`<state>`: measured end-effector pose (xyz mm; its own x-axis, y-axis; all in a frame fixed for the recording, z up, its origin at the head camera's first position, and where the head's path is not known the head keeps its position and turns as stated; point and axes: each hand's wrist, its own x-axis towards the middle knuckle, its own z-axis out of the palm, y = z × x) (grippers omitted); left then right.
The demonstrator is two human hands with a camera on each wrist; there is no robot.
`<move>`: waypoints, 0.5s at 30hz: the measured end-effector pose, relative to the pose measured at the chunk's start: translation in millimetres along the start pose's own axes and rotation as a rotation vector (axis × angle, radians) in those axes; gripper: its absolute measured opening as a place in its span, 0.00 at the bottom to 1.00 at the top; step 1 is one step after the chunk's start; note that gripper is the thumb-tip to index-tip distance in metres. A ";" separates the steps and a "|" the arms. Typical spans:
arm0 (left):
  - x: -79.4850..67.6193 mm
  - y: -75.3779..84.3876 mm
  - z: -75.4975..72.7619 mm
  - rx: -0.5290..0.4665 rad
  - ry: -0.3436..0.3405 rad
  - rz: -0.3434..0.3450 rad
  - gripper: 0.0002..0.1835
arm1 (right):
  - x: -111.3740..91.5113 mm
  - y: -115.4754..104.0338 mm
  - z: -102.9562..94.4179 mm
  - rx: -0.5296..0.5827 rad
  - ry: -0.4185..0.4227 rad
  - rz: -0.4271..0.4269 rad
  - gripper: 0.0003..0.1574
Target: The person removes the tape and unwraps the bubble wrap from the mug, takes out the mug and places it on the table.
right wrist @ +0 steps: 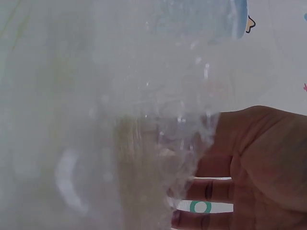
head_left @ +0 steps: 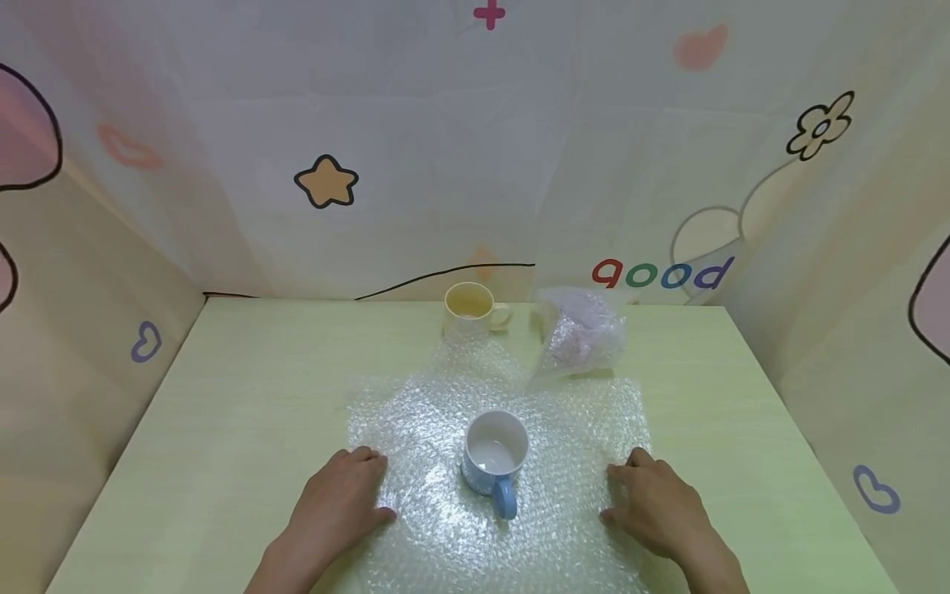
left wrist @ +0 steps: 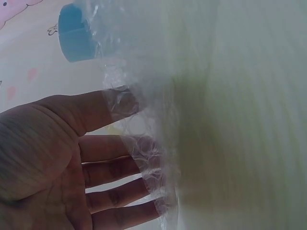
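bubble-wrap sheet (head_left: 423,503) on table (head_left: 245,388) | mug (head_left: 481,481) on sheet | left hand (head_left: 337,495) at left edge, right hand (head_left: 658,505) at right | second mug (head_left: 458,312) behind | wrapped bundle (head_left: 585,334) right of that

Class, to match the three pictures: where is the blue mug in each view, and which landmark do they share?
Head: blue mug below centre, slightly right, on the bubble wrap.
Left wrist: top left, partly behind wrap.
Right wrist: top, right of centre, cut off, behind wrap.
Shared landmark: the bubble wrap.

On the table (head_left: 245,388), bubble wrap (head_left: 564,462) is spread lower centre; a yellow mug (head_left: 469,302) and wrapped bundle (head_left: 585,332) are set mid-frame.
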<state>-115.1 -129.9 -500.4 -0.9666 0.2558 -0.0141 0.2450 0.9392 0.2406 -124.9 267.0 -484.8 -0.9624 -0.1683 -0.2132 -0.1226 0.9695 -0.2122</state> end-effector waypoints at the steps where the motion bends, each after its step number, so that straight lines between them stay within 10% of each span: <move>1: -0.1 -0.4 0.1 -0.001 0.001 0.002 0.31 | -0.8 0.7 0.0 0.009 -0.002 0.003 0.39; 15: -4.6 -9.3 3.3 -0.138 -0.025 -0.035 0.35 | -1.8 16.7 5.8 0.071 0.031 -0.023 0.38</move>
<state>-112.8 -139.1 -505.9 -0.9718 0.2305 -0.0489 0.1966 0.9077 0.3707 -123.8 282.5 -493.5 -0.9667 -0.1837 -0.1780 -0.1282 0.9502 -0.2842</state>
